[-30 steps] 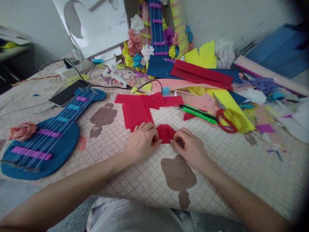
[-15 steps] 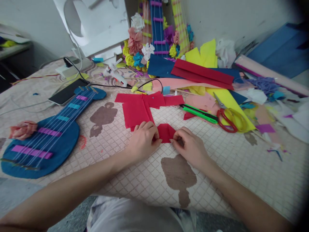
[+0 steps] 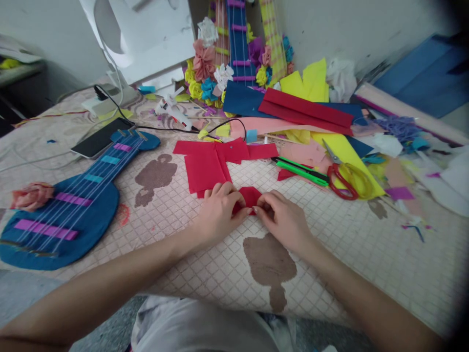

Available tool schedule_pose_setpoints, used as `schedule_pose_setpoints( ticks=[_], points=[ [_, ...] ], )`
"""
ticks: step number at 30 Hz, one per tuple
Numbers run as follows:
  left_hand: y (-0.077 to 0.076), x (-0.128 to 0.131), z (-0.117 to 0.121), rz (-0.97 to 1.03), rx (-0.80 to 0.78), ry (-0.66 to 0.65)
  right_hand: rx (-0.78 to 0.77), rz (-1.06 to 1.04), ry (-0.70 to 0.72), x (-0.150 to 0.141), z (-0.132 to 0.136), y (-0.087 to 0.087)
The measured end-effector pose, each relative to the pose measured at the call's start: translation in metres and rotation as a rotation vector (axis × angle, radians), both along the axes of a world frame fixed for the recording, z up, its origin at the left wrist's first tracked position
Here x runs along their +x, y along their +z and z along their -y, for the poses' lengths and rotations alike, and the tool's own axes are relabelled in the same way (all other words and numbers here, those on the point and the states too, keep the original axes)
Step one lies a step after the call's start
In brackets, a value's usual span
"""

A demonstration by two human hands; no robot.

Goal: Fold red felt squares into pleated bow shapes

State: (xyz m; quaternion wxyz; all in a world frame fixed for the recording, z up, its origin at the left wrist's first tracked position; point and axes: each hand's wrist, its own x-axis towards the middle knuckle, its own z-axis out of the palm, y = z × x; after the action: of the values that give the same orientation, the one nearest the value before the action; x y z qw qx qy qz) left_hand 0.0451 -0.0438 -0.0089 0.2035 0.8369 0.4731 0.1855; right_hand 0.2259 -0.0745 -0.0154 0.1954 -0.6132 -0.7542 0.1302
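My left hand [image 3: 220,215] and my right hand [image 3: 284,220] meet at the middle of the table, both pinching a small folded red paper piece [image 3: 249,196] that lies on the checked cloth. Fingertips of both hands press on its edges, and the hands nearly touch each other. Just behind it lie several flat red paper pieces [image 3: 207,164].
A blue felt guitar shape [image 3: 69,210] with a pink paper flower [image 3: 31,195] lies at the left, a phone [image 3: 97,142] behind it. Red scissors [image 3: 342,181], a green cutter [image 3: 300,171], a glue gun [image 3: 176,112], coloured paper sheets [image 3: 308,107] and paper flowers [image 3: 205,63] crowd the back.
My hands have drawn closer together over the red piece, which now shows less between the fingers. The view shifted slightly.
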Motion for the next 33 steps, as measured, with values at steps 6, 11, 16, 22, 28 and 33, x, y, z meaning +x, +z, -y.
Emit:
schedule_pose_setpoints(
  ticks=[6,11,16,22,28,33],
  points=[
    [-0.002,-0.002,-0.003,-0.004,-0.003,-0.02,0.033,0.047,-0.014,0.002,-0.001,-0.006],
    [-0.002,-0.007,-0.006,0.048,-0.049,-0.049,0.033,0.021,0.005,0.004,-0.001,-0.007],
    [-0.001,0.0,0.0,-0.036,0.017,0.013,0.057,0.026,-0.015,0.001,0.0,-0.007],
    [-0.004,-0.007,-0.004,0.033,-0.004,-0.019,0.061,-0.123,0.024,0.011,0.0,-0.007],
    [-0.008,-0.014,-0.013,0.148,-0.023,-0.02,0.05,-0.197,0.029,0.016,-0.001,-0.005],
    [-0.009,-0.013,-0.014,0.205,-0.013,-0.003,0.043,-0.297,0.006,0.018,0.0,-0.001]
  ],
)
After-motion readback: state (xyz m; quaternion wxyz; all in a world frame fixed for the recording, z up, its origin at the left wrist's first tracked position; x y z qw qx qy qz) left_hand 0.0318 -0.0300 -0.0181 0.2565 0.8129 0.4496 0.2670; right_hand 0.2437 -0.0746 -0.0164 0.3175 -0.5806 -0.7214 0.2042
